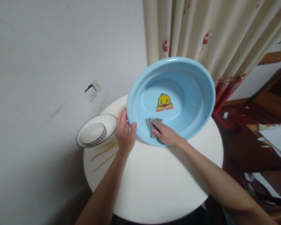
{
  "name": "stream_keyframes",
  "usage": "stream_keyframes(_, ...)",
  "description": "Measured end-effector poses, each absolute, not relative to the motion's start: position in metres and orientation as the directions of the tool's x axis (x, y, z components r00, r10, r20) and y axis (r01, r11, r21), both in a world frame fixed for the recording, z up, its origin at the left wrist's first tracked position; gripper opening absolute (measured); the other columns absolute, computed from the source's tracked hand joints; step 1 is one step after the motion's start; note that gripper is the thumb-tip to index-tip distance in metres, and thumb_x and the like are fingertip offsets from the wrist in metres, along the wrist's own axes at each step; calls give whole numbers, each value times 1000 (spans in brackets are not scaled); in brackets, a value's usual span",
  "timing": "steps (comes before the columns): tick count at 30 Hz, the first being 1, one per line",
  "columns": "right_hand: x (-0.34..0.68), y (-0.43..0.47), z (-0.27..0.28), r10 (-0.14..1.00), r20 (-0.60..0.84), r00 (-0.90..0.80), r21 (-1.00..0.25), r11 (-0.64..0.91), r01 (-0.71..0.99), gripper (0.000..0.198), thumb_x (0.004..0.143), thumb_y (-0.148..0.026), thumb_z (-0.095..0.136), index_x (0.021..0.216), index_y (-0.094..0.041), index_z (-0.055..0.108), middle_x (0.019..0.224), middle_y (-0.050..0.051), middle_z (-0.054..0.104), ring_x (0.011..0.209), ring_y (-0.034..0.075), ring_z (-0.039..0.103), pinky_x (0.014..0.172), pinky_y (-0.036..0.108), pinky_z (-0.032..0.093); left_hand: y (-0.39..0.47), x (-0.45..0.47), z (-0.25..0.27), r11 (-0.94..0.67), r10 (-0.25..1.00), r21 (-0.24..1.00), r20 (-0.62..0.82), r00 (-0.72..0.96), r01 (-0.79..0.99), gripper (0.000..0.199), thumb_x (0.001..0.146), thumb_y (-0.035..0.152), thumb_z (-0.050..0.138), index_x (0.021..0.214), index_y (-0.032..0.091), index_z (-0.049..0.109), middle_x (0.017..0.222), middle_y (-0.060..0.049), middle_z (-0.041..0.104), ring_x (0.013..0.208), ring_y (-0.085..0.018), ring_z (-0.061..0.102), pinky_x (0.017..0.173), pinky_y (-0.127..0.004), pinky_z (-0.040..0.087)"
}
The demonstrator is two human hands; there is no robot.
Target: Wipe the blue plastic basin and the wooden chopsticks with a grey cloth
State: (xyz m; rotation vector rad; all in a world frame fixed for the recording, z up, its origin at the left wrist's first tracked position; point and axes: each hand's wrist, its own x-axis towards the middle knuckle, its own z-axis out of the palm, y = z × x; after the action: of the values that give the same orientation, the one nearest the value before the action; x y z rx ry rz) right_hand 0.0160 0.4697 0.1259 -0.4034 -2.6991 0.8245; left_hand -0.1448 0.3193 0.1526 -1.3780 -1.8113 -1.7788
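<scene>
A light blue plastic basin (192,93) with a yellow duck print on its bottom is tilted up on the white round table (154,184), its inside facing me. My left hand (125,131) grips the basin's left rim, thumb on the near side and fingers round the outer edge. Inside the basin, my right hand (165,133) presses a folded grey cloth (152,128) against the lower left wall, below the duck print. The fingers lie over the cloth and partly hide it.
Left of the basin, a small white bowl (93,132) sits on a larger white plate (111,120) with a dark rim. Several thin wooden chopsticks (105,161) lie beside them. Behind are a wall with a socket (91,93) and a curtain (189,31). Papers (277,140) are at the right.
</scene>
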Motion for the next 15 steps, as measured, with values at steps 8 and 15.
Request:
stream_keyframes(8,12,473,114,354,262,-898,-611,781,130,67,109,-48,36,164,-10,30,167,20,38,156,30,37,129,52,30,319,-141,158,-15,614,558,660,-433,829,102,89,26,69,170,22,8,171,-20,28,153,-37,38,124,-55,36)
stream_keyframes(15,13,480,116,313,228,-922,-591,797,124,63,110,-46,33,161,-11,39,167,17,40,157,27,36,130,48,29,319,-139,159,-9,552,605,667,-501,796,81,95,28,60,166,18,24,168,-18,38,139,-32,56,112,-43,52)
